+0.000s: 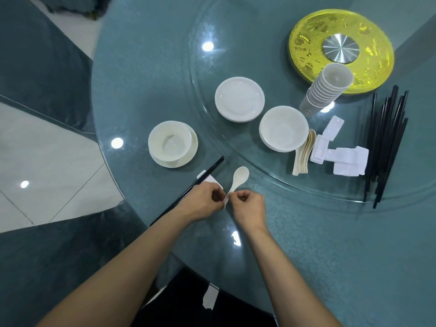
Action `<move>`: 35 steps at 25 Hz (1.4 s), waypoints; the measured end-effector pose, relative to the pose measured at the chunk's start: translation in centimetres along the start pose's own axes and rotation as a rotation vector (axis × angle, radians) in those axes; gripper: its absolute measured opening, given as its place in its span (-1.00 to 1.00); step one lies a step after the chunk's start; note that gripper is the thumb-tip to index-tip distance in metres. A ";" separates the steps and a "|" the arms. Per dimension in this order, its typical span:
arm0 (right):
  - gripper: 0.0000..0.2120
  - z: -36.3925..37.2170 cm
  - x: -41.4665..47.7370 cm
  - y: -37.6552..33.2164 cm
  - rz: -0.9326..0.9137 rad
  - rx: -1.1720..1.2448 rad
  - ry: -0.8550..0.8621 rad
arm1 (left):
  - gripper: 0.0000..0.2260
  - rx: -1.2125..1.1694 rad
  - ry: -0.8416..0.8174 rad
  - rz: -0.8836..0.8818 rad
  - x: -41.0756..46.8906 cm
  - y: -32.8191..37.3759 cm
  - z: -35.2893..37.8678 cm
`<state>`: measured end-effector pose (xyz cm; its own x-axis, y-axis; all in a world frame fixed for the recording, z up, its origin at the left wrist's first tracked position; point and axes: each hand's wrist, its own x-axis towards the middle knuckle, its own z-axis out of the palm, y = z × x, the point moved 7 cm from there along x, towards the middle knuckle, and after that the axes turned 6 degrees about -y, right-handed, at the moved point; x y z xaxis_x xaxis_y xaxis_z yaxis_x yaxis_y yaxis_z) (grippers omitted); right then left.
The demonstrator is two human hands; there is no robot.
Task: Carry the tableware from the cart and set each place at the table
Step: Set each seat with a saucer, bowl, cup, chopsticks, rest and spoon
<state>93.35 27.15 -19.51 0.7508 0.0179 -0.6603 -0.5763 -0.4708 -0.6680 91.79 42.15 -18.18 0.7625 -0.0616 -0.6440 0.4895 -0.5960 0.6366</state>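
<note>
A set place lies on the glass-topped round table (146, 67): a white bowl on a small plate (172, 147), and a pair of black chopsticks (188, 192) propped on a white rest (208, 178). Beside the rest lies a white spoon (239, 178), bowl end pointing away from me. My left hand (204, 202) and my right hand (250, 208) meet at the spoon's handle, fingers curled, and both seem to pinch it. The handle's end is hidden between my fingers.
On the glass turntable (236, 55) stand stacked plates (239, 101), stacked bowls (283, 128), nested cups (325, 90), spoons (304, 154), white rests (339, 159) and black chopsticks (387, 142). A gold dish (306, 43) marks its centre. Covered chairs (42, 67) flank the table on the left.
</note>
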 end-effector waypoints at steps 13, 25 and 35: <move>-0.85 4.7 -1.7 0.0 -0.018 -0.117 -0.085 | -0.85 -0.052 0.088 -0.024 -1.9 -3.2 -2.0; -0.87 6.0 -2.1 0.6 0.011 -0.101 -0.098 | -0.76 -0.008 0.131 -0.036 -2.9 -4.7 -2.3; -0.85 4.8 -2.3 0.0 -0.006 -0.068 -0.067 | -0.78 -0.009 0.191 -0.022 -3.4 -3.6 -3.4</move>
<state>90.08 31.40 -19.64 0.7297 0.0793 -0.6792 -0.5467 -0.5289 -0.6491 88.87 47.23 -16.79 0.8175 0.1051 -0.5662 0.5101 -0.5884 0.6273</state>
